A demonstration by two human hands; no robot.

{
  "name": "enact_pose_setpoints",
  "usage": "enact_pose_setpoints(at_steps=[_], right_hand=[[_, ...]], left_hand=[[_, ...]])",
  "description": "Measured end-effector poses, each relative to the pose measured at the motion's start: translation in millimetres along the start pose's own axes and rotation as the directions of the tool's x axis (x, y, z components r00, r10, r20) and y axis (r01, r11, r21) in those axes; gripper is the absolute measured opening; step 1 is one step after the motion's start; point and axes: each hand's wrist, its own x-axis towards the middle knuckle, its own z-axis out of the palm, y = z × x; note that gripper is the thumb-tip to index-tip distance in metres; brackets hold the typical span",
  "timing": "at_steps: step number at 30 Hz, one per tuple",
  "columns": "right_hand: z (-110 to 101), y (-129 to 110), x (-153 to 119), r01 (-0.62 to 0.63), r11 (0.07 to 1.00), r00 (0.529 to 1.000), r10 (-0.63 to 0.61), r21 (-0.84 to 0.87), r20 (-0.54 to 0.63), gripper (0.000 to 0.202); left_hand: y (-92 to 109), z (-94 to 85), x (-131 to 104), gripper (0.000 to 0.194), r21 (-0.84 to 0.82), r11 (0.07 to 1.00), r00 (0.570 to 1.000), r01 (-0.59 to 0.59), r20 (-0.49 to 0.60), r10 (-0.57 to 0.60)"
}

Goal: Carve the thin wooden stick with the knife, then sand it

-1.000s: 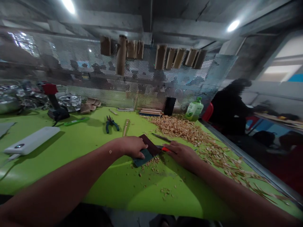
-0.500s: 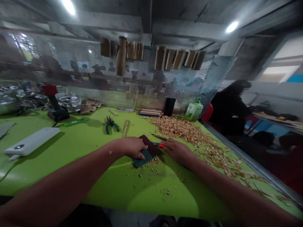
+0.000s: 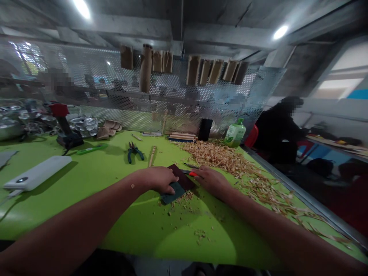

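Note:
My left hand (image 3: 162, 179) is closed on a dark folded sheet, like sandpaper, with a brown face (image 3: 182, 178) and a dark green face (image 3: 174, 193). The thumb lies over the green part and the fingertips reach the brown part. My right hand (image 3: 212, 181) is closed on a knife with an orange-red handle (image 3: 193, 174). Its blade points left, over the brown face; whether it touches the sheet I cannot tell. A slim dark pointed tool (image 3: 190, 165) lies just beyond the right fingers. Small wood chips (image 3: 188, 197) are scattered beside the sheet.
On the green table (image 3: 138, 226) lie pliers (image 3: 134, 151), a thin wooden stick (image 3: 152, 155), a green-handled tool (image 3: 91, 149) and a white power bank (image 3: 40, 172). A cordless drill (image 3: 64, 126) stands left. Shavings (image 3: 221, 155) and a green bottle (image 3: 235, 133) are at right. A person (image 3: 276, 130) sits beyond.
My right hand has shifted slightly left with the knife, bringing the orange-red handle nearer the sheet. My left hand and the folded sheet look almost unmoved.

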Motion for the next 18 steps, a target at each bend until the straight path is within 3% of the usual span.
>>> enact_pose_setpoints(at_steps=[10, 18], right_hand=[[5.1, -7.7, 19.1, 0.013, 1.0, 1.0, -0.013, -0.023, -0.005, 0.035], [14.9, -12.0, 28.8, -0.037, 0.999, 0.997, 0.039, -0.029, 0.06, 0.034]], left_hand=[[-2.4, 3.2, 2.1, 0.062, 0.005, 1.0, 1.0, -0.003, -0.008, 0.003], [-1.8, 4.5, 2.1, 0.058, 0.019, 0.999, 0.999, -0.029, -0.032, 0.03]])
